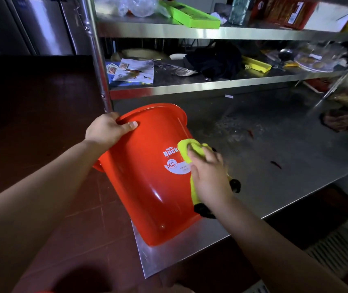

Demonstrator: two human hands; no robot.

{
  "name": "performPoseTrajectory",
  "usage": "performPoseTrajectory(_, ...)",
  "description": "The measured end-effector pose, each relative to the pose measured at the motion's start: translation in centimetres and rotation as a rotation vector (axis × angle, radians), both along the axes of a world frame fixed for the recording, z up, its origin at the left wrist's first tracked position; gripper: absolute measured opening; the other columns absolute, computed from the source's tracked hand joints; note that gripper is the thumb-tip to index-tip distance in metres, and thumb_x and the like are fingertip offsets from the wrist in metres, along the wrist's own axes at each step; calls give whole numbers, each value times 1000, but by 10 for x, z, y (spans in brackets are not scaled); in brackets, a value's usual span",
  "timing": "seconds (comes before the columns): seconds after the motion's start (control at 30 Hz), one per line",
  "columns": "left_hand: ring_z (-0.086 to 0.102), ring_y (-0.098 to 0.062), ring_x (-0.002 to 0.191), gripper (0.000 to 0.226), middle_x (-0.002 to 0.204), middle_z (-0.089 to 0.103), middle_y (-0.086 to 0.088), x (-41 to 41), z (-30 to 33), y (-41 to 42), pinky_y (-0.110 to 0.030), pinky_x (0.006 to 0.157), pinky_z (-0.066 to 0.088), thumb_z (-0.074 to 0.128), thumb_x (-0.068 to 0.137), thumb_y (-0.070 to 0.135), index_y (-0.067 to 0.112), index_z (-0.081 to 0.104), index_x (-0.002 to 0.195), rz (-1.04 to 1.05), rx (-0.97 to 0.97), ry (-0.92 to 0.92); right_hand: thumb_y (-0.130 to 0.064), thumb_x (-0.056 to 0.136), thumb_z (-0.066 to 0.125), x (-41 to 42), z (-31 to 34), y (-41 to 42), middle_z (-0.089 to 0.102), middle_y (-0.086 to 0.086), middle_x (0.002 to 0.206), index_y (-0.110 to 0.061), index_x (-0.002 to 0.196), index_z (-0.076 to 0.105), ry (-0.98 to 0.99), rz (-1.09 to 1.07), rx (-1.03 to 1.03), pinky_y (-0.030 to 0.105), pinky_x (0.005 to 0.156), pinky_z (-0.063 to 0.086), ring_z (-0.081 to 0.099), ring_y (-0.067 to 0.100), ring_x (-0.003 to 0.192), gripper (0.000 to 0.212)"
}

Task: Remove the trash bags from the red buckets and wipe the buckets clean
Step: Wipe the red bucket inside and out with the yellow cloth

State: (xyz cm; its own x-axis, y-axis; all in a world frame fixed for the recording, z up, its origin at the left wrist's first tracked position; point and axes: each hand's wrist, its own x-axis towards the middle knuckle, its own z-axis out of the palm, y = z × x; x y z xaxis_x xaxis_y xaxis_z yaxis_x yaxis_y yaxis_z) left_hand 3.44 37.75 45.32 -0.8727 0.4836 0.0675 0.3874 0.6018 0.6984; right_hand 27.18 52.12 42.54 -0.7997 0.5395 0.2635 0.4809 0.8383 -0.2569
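head view | worn on head | faces forward-down | close over steel table (274,166) corner | wide-angle

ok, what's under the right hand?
A yellow-green cloth, pressed against the side of the red bucket by the right hand. It partly covers the white label; the label's right part is hidden.

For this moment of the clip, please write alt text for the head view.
A person tilts a red bucket on the corner of a steel table, the left hand gripping its rim while the right hand presses a yellow cloth against its outer wall. Cluttered steel shelves stand behind.
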Motion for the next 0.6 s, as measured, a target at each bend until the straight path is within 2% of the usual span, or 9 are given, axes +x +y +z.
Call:
performPoseTrajectory(0.1, 63, -22, 88, 55, 93, 68, -2, 1, 5, 9, -40, 85, 51, 60, 74, 66, 16, 63, 98, -16, -17, 6, -23, 78, 41, 10, 0, -37, 54, 8, 126, -33, 126, 53, -60, 44, 204, 49, 80, 45, 50, 33, 105, 51)
performPoseTrajectory(0.27, 61, -24, 91, 47, 90, 65, -2, 8, 18, 27, -34, 81, 48, 59, 77, 64, 19, 62, 91, -59, -80, 51, -24, 83, 33, 26, -15, -86, 52, -1, 126, -37, 121, 52, -169, 421, 439, 45, 87, 38, 50, 26, 112, 45)
performPoseTrajectory(0.33, 61, -24, 91, 49, 91, 65, -2, 9, 17, 26, -34, 82, 48, 59, 76, 65, 19, 63, 91, -35, -57, 61, -24, 82, 37, 28, -18, -76, 52, -3, 127, -39, 120, 50, -148, 446, 454, 45, 85, 41, 49, 23, 113, 44)
performPoseTrajectory(0.43, 60, -27, 84, 53, 82, 65, -6, 13, 8, 18, -36, 77, 47, 59, 75, 65, 13, 62, 83, 54, -8, 84, -33, 78, 47, 29, -15, -48, 55, -3, 128, -41, 119, 54, -77, 293, 326, 43, 82, 43, 48, 23, 112, 42)
performPoseTrajectory(0.5, 60, -28, 81, 55, 79, 65, -7, 16, 0, 11, -38, 75, 47, 59, 75, 65, 11, 62, 81, 105, 45, 64, -33, 79, 45, 30, -9, -27, 54, -3, 130, -41, 122, 55, -18, 156, 209, 41, 81, 42, 48, 25, 110, 45)
performPoseTrajectory(0.6, 61, -25, 82, 47, 81, 66, -4, 18, -12, -7, -38, 78, 49, 60, 76, 63, 17, 65, 83, 142, 169, -16, -25, 90, 42, 24, -5, 5, 53, 1, 133, -31, 126, 58, 141, -12, -163, 42, 91, 41, 46, 26, 116, 40)
